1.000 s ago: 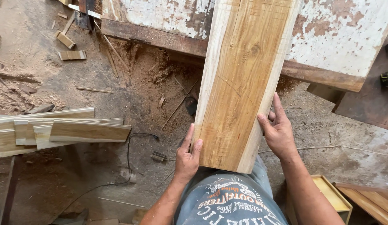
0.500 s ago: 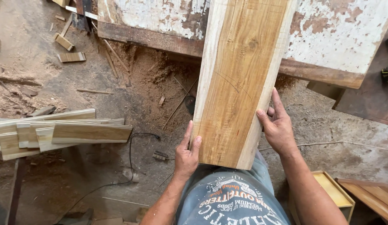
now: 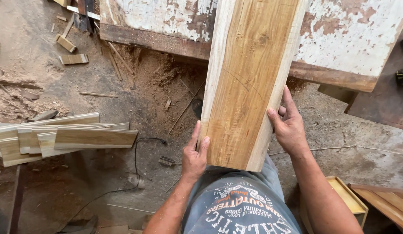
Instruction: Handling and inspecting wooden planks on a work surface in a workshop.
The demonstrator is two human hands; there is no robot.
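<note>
A long wooden board [image 3: 249, 82] is being held at its near end, above the dusty floor [image 3: 136, 108]. Its left edge is being gripped by the left hand [image 3: 193, 157], fingers curled. Its right edge is being pressed by the right hand [image 3: 291, 126], fingers mostly straight.

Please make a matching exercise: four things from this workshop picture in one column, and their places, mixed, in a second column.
1. wide plank
2. stack of boards
3. black cable
4. yellow box

a. on the floor at far left
b. gripped on both edges by the left hand and right hand
c. by the person's right arm, low right
d. trailing over the dusty floor below the boards

Pairs: 1-b, 2-a, 3-d, 4-c
</note>
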